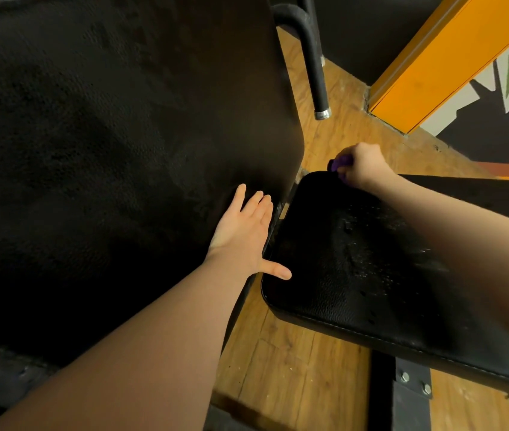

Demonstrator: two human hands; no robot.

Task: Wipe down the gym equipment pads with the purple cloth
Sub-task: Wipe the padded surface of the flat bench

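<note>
A large black back pad [97, 144] fills the left half of the head view. To its right lies a smaller black seat pad [349, 269], glistening with wet streaks. My left hand [247, 231] rests flat on the lower right edge of the back pad, fingers spread, thumb reaching over the gap onto the seat pad. My right hand [362, 164] is closed around the purple cloth [340, 163] at the far corner of the seat pad. Only a small bunch of cloth shows past the fingers.
A black metal handle [315, 63] with a silver end cap hangs behind the back pad. Wooden floor [281, 362] runs below. An orange post [433, 63] and a painted wall stand at the right. A bolted metal frame plate [412, 396] sits under the seat pad.
</note>
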